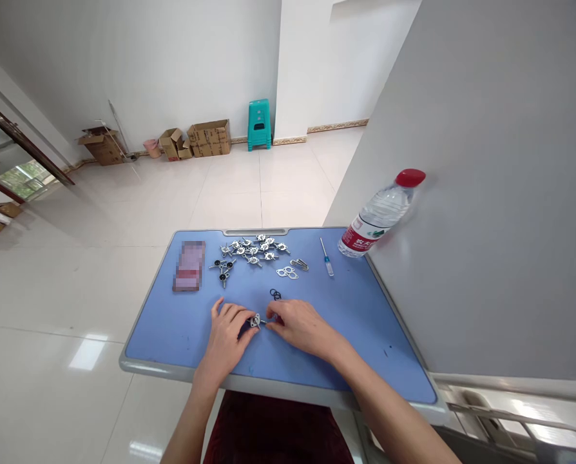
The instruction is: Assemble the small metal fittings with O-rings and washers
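Observation:
Near the front of the blue table (172, 332), my left hand (227, 332) grips a small metal flanged fitting (255, 320) between thumb and forefinger. My right hand (297, 325) is closed, its thumb and fingertips pinching the fitting's thin stem from the right. Just beyond the right hand lie several black rubber rings (275, 294). Farther back are flat metal gaskets (287, 272) and a small metal clip-like piece (299, 264). A pile of similar metal fittings (253, 251) sits at the back, with a few black-centred fittings (223, 277) to its left.
A screwdriver (326, 258) with a clear handle lies at the back right. A red-capped water bottle (377, 216) stands by the grey panel (486, 193). At the left lies a blurred pinkish rectangle (190, 265). Cardboard boxes (209, 138) and a teal stool (259, 124) line the wall.

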Demonstrator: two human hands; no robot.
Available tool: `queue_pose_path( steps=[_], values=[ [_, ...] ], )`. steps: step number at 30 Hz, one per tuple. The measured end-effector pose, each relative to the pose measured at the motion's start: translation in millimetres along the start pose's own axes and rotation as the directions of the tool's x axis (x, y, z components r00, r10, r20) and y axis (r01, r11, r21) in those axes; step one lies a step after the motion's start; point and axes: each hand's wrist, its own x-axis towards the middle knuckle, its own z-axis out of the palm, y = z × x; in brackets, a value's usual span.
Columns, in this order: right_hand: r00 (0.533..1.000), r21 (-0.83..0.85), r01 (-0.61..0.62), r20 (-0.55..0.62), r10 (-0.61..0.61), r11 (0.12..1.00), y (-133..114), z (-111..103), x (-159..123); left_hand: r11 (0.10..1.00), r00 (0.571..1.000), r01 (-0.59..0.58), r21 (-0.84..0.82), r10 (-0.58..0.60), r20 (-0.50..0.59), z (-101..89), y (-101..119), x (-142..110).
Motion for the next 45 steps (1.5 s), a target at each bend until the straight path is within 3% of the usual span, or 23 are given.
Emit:
queue_pose_path(
  steps=[26,34,45],
  values=[
    [0.992,-0.107,-0.015,0.124,0.028,0.994,-5.2,6.3,2.0,0.997,1.0,-0.008,-0.083,0.01,0.02,1.4,-2.3,2.4],
    [0.991,-0.147,-0.004,0.129,0.023,0.989,-5.1,7.2,0.7,0.982,0.996,0.027,-0.187,-0.01,0.088,-2.0,-2.9,6.1],
    [0.99,-0.155,-0.02,0.137,0.041,0.988,-6.1,8.1,0.8,0.983,0.998,0.019,-0.181,-0.007,0.069,-1.0,-0.8,6.7]
  ],
)
